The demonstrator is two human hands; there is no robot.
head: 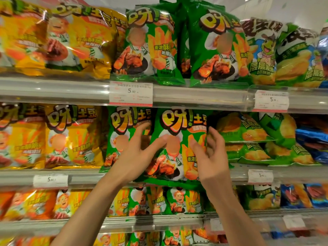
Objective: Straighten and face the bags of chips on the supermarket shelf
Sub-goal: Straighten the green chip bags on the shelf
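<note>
On the middle shelf (85, 176), the green chip bag (177, 148) stood upright at the front edge, label facing out, its bottom seam hanging slightly over the rail. Left of that bag stood yellow bags (71, 135) of the same brand, then a second green bag (122, 132) touching its left edge. The left hand (136, 155) was at the seam between the two green bags: thumb lying across the front of the green chip bag, fingers reaching behind its left edge, a loose hold rather than a firm pinch. The right hand (209, 157) was at the bag's right edge, fingers curled round that edge and thumb on the front, pinching it. Right of the bag lay flatter green bags (248, 132) of another brand, tipped on their backs.

Judgement: the bag looked air-filled and light, with a slick, glossy, crinkly film; contents brittle, so squeezing the belly would risk crushing them. Best hold seemed to be the two side edges or the top seal, with the flat front only nudged. The film would probably slip under a light grip.
</note>
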